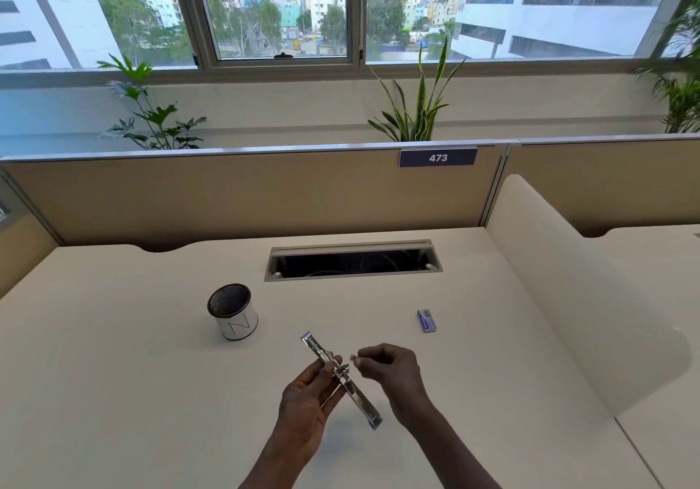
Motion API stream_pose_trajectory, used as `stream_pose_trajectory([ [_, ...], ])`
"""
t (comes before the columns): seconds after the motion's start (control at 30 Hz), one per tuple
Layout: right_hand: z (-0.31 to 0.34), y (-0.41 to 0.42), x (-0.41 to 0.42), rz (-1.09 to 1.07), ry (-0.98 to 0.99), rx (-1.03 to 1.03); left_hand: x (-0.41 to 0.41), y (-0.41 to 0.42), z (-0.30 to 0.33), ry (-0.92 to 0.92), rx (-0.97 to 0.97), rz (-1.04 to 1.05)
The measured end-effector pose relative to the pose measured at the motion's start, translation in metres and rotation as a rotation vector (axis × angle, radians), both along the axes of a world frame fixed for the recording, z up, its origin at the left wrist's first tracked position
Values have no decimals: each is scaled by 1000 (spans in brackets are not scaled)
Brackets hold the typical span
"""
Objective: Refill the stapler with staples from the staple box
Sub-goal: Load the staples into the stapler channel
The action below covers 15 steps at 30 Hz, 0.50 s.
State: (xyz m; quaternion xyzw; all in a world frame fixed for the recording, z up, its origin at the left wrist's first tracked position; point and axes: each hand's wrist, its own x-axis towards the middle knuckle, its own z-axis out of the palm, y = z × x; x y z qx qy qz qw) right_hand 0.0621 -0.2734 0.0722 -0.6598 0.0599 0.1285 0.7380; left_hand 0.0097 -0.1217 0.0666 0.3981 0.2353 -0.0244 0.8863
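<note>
The metal stapler (361, 401) is swung fully open into one long strip and held above the desk. My left hand (307, 397) grips it near its hinge in the middle. My right hand (386, 369) pinches a small strip of staples (352, 357) between thumb and forefinger, just right of the stapler's hinge. The small blue staple box (427, 320) lies on the desk to the far right of my hands, apart from them.
A white cup with a dark mesh inside (233, 312) stands at the left on the desk (113, 394). An open cable slot (353, 260) sits at the back. A curved white divider (568, 280) borders the right side, a beige partition (227, 197) the back.
</note>
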Motion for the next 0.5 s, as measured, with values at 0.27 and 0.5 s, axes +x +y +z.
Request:
stream_pose_trajectory([
  [0.27,23,17,-6,52,-360,-353,1,4,8,-79,-51,5],
  [0.5,29,19,-11,91,-390,-395,0,8,7,-102,-28,-5],
])
